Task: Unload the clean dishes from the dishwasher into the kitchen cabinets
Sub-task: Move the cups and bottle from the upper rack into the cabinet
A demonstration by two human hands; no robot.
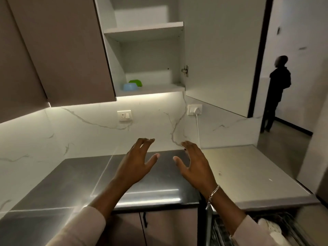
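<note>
Kitchen units fill the view, lit by a glowing strip under the wall cupboards. Nearest, at the bottom right edge, the dishwasher rack (291, 228) of dark wire shows below the counter edge. White crockery (274, 230) lies in it, too blurred to tell piece from piece and partly hidden by the person's pale right sleeve (252, 233). Left of the rack are brown lower cabinet doors (168, 226). Above them a stainless-steel countertop (74, 176) runs from the left to the middle and meets a lighter worktop (248, 171) on the right.

Both forearms reach forward over the steel. The left hand (136, 160) and the right hand (193, 164) are raised side by side and apart, palms turned toward each other. Their fingers are spread and gently curved, grasping nothing. A silver chain bracelet (213, 191) hangs on the right wrist.

Behind the hands rises a white marble-look backsplash (53, 139) with grey veins. It carries a left socket (124, 115) and a right socket (194, 109); the right one holds a white plug, and its white cable (197, 128) drops toward the worktop.

Higher up, the wall cabinet (147, 29) stands open, its door (221, 50) swung to the right. On its lowest shelf, toward the left, sits a blue bowl (130, 87) with a green bowl (135, 83) just behind it; whether they touch cannot be told. Left of the open cabinet hangs a closed brown cupboard front (62, 50).

Farthest off, past a dark-framed doorway on the right, another person (278, 89) in dark clothes stands on the floor.
</note>
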